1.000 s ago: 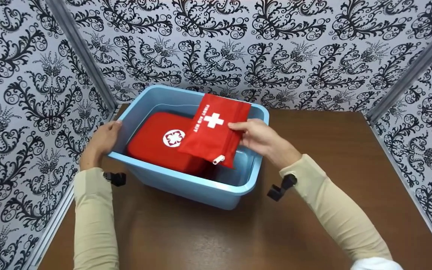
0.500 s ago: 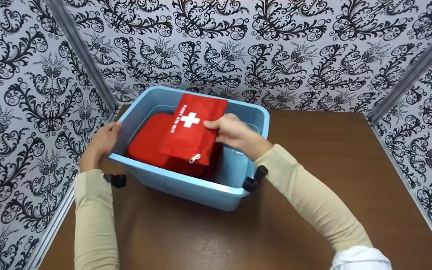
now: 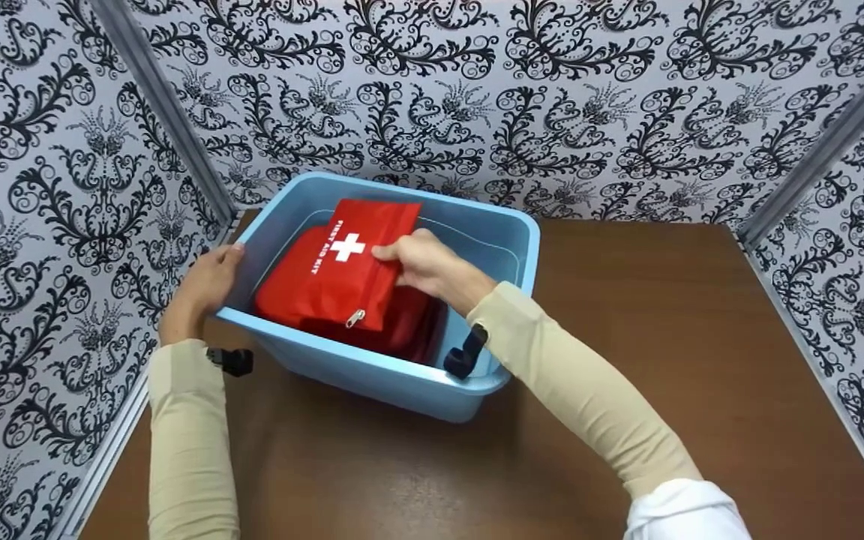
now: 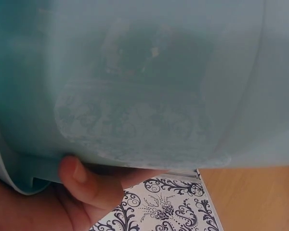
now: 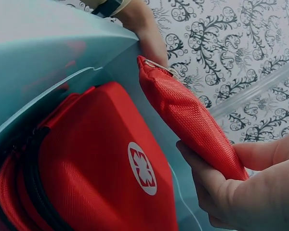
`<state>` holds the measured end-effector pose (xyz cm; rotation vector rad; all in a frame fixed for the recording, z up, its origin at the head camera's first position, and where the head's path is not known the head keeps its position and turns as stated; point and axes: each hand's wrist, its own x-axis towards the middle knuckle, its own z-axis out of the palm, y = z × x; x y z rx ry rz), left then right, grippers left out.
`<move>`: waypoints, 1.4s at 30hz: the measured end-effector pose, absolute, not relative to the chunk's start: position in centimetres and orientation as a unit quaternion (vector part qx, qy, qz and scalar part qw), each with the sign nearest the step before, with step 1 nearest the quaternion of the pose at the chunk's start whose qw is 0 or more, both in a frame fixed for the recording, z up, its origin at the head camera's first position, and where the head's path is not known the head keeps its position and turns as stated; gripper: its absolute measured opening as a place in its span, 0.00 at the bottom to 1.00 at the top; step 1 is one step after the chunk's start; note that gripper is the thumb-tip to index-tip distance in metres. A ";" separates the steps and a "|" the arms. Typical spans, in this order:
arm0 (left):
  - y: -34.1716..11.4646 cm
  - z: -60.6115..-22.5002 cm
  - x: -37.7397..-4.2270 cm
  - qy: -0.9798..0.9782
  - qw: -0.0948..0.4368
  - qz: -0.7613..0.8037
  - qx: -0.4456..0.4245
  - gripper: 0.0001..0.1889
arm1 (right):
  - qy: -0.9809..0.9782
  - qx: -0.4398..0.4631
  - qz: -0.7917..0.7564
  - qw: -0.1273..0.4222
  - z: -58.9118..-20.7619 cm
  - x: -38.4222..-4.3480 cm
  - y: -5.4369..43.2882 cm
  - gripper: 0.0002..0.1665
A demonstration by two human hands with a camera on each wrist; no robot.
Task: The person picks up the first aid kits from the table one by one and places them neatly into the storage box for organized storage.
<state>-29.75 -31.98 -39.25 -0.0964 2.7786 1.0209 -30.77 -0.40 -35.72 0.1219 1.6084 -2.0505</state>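
In the head view my right hand [image 3: 432, 266] pinches a flat red zip pouch [image 3: 361, 281] printed "FIRST AID KIT" with a white cross, thumb on top. The pouch is above a larger red first aid case [image 3: 282, 289] lying inside a light blue plastic tub [image 3: 372, 361]. From the right wrist view, a gap shows between the pouch [image 5: 188, 113] and the case [image 5: 101, 159], which bears a white round emblem. My left hand [image 3: 203, 285] grips the tub's left rim; in the left wrist view some of its fingers [image 4: 86, 185] show below the tub wall.
The tub stands on a brown wooden table [image 3: 642, 337]. Patterned black-and-white panels [image 3: 432, 97] rise behind and at both sides, joined by grey metal posts [image 3: 166, 105]. A small black camera mount sits on each wrist.
My right hand has carried the pouch leftward and lower, from the tub's right part to above the case. The left hand and the tub have stayed nearly still.
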 end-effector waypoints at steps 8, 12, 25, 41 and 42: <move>-32.0 -39.3 -29.5 0.929 0.093 0.358 -0.034 0.38 | 0.585 0.056 -0.760 0.278 -36.7 -31.6 -1.3 0.24; -32.1 -39.3 -29.4 0.927 0.094 0.361 -0.036 0.37 | 0.586 0.062 -0.754 0.289 -37.1 -32.0 -1.5 0.25; -32.1 -39.6 -29.4 0.929 0.090 0.358 -0.037 0.38 | 0.705 0.060 -0.636 0.307 -38.3 -32.6 -1.3 0.21; -31.9 -39.2 -29.6 0.933 0.094 0.345 -0.031 0.38 | 0.727 0.064 -0.601 0.326 -38.3 -32.5 -0.7 0.25; -31.9 -39.2 -29.7 0.934 0.093 0.345 -0.030 0.38 | 0.725 0.066 -0.603 0.327 -38.3 -32.5 -0.7 0.24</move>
